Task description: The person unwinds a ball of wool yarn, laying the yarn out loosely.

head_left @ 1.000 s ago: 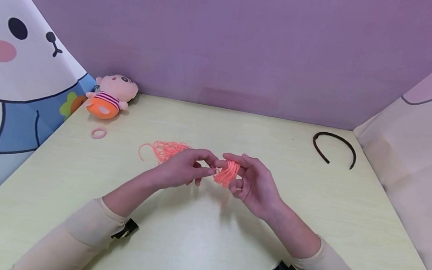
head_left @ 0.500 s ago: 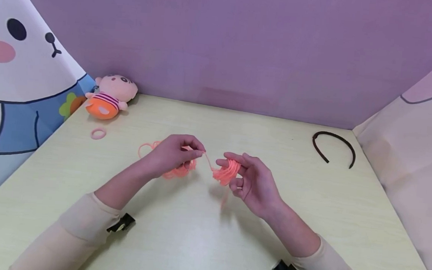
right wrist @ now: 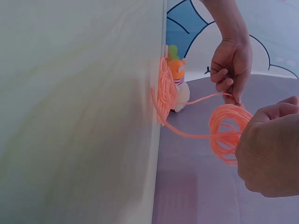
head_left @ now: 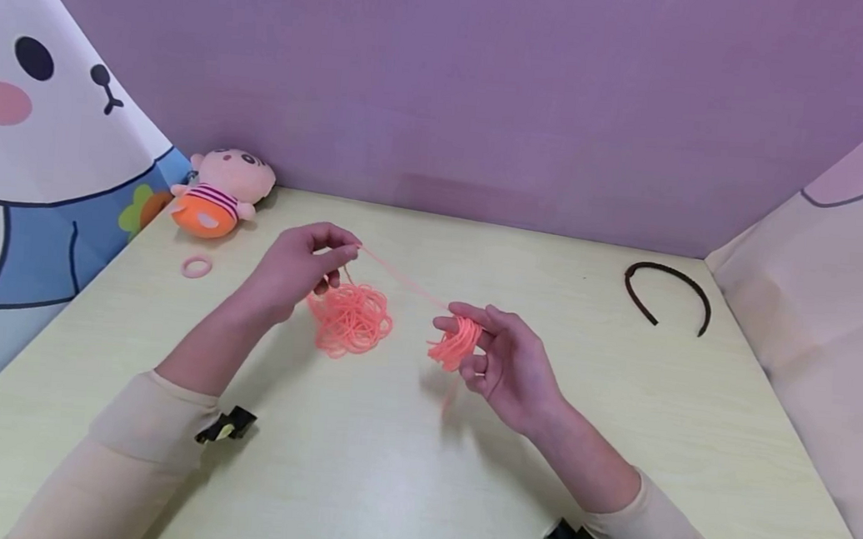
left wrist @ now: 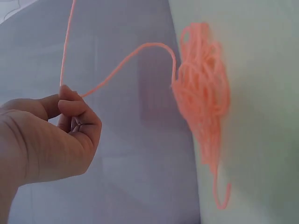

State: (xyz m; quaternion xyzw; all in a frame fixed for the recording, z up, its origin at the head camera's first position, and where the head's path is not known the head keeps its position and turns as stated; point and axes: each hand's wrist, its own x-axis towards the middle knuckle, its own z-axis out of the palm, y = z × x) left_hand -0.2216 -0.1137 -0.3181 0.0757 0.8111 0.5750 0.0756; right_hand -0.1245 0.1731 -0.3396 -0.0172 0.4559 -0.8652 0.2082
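Observation:
My left hand (head_left: 299, 270) pinches a strand of coral-orange yarn (head_left: 401, 276) between thumb and fingertips, raised above the table. The strand runs taut to a wound bundle of the same yarn (head_left: 456, 346), looped round the fingers of my right hand (head_left: 513, 365). Those right fingers are bent, and the loops show clearly as a round coil (right wrist: 229, 119) in the right wrist view. Beneath and beside the left hand lies a loose tangled pile of yarn (head_left: 353, 321). In the left wrist view a slack strand (left wrist: 140, 47) links this pile to the pinching fingertips.
On the pale table (head_left: 386, 483), a plush doll (head_left: 221, 192) sits at the back left, with a pink ring (head_left: 196, 266) in front of it. A dark headband (head_left: 672, 271) lies at the back right. A purple wall (head_left: 474, 97) stands behind.
My left hand has moved left and away from me, drawing a strand out from the bundle at the right hand. The yarn pile is now uncovered. The right hand stays nearly still.

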